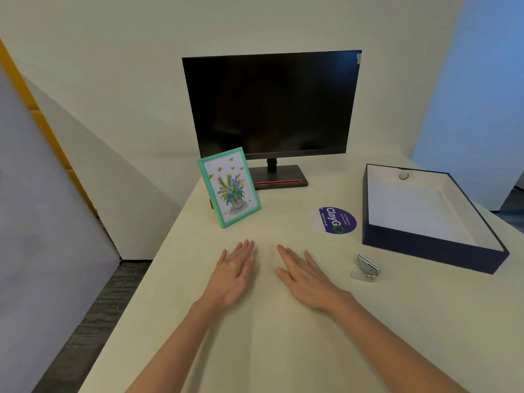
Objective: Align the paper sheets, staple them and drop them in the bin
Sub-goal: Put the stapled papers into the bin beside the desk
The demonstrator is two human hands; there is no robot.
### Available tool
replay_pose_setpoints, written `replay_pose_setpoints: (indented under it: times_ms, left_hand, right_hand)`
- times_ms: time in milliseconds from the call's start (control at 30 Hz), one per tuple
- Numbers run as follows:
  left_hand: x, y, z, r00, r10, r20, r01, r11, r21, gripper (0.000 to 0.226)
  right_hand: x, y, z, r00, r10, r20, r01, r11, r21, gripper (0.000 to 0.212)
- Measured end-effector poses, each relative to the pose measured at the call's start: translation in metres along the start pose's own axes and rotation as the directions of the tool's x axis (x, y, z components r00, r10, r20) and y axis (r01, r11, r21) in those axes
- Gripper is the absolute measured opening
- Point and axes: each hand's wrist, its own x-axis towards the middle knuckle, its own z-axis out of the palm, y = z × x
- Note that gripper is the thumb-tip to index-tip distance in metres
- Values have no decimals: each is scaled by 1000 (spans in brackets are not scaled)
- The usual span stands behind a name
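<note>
I see my left hand (pixel 236 272) and right hand (pixel 304 279) lying flat, palms down and fingers spread, side by side on the cream tabletop (pixel 255 350), gripping nothing. The small silver metal stapler (pixel 367 268) sits right of my right hand, near the dark blue open cardboard box (pixel 431 248) holding white paper sheets (pixel 408 208).

A dark, unlit monitor (pixel 271 104) stands on its flat base at the far side of the cream table (pixel 255 350), close to the wall. Just in front of its left corner, a teal picture frame (pixel 229 187) showing potted flowers leans upright. A round purple "ClayGo" sticker (pixel 333 219) lies flat on the tabletop, right of the frame.
</note>
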Motion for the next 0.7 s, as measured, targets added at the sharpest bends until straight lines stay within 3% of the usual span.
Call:
replay_pose_setpoints:
  times_ms: [133,233,367,533,700]
  left_hand:
    - [-5,-4,6,998,-53,-22,52,998,-22,52]
    - [-5,-4,7,997,-68,-40,67,997,-37,52]
    - [-6,-3,7,996,-83,-38,80,995,-57,51]
    - [-7,-3,6,993,-103,-64,97,991,-88,50]
    - [-8,-1,5,992,-104,-75,96,991,-96,49]
  right_hand:
    - [-14,3,-2,986,135,-98,-124,986,109,59]
    - [-18,1,6,969,208,-134,-214,976,-29,61]
    - [-8,-14,20,989,110,-99,-114,993,-37,59]
    - [12,11,1,946,150,-286,-110,982,151,64]
    - [38,34,-15,982,77,-172,-42,979,200,59]
